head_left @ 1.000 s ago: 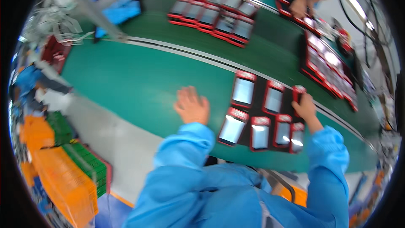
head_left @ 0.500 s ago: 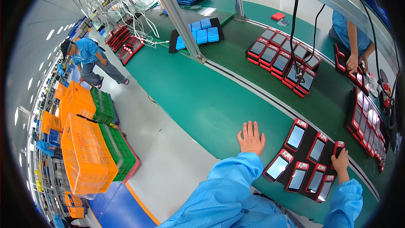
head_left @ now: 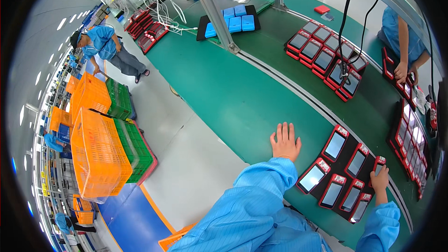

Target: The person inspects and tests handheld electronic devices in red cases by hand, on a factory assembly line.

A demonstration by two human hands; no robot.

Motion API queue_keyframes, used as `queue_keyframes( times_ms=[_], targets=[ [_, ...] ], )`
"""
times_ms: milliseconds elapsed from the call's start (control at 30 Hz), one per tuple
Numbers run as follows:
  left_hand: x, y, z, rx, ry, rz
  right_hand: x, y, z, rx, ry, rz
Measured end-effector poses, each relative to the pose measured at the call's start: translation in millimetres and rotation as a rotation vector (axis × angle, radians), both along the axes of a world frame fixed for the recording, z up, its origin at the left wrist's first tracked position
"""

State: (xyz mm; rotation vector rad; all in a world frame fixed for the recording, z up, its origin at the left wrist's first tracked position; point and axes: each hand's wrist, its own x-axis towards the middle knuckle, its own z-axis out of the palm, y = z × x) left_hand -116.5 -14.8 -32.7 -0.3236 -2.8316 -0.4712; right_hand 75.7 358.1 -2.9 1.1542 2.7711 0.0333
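My left hand (head_left: 286,143) lies flat on the green bench (head_left: 224,98), fingers stretched out and spread, with nothing in it. To its right is a black tray (head_left: 343,165) bearing several red-framed handheld devices with lit or pale screens, such as a red-framed device (head_left: 334,146) at the tray's far left corner. At the tray's right edge my right hand (head_left: 380,179) is closed around the sides of a slim red-framed handheld device (head_left: 380,162). The fingers partly cover that device's lower part.
Beyond a metal rail, stacked red devices (head_left: 323,59) sit beneath hanging black cables (head_left: 345,23). A metal post (head_left: 212,11) rises beside a tray of blue devices (head_left: 233,22). Another person's hands (head_left: 402,72) work at far right. Orange crates (head_left: 98,158) stand left, near a walking person (head_left: 105,49).
The view has swung slightly, shifting the bench and its contents rightward in the picture. My left hand stays flat and my right stays on the same device. The person at left has lowered an arm toward the crates.
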Motion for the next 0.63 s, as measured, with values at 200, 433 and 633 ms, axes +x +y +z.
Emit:
queue_keyframes(
  times_ms=[200,433,633],
  targets=[
    [-1,5,-5,0.027,0.007,0.004,-2,-2,8,0.0,-0.051,-0.016],
    [-3,1,-5,-0.002,-0.013,0.025,-4,5,-1,0.01,-0.039,0.016],
    [-2,5,-7,0.019,-0.046,0.021,-7,13,-5,-0.009,-0.088,-0.037]
  ],
)
